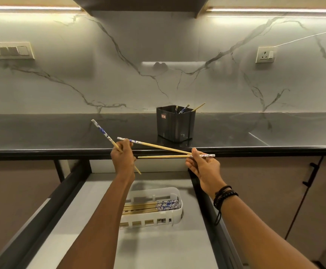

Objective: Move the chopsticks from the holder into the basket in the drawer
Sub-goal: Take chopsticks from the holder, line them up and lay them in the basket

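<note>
Above the basket [179, 210] in the open drawer [158, 249], toward its left end, the left hand [123, 156] gripped one chopstick [101, 131] steeply tilted. It also pinched the patterned end of a second chopstick [158, 146], whose bare tip reached the right hand [203, 167], above the basket's right end, which pinched a third chopstick [162, 156] held level. Behind the basket the holder [174, 125] kept a few sticks, and since those already in the basket lay side by side, the three were probably best turned parallel and lowered flat, not dropped crossed.
</note>
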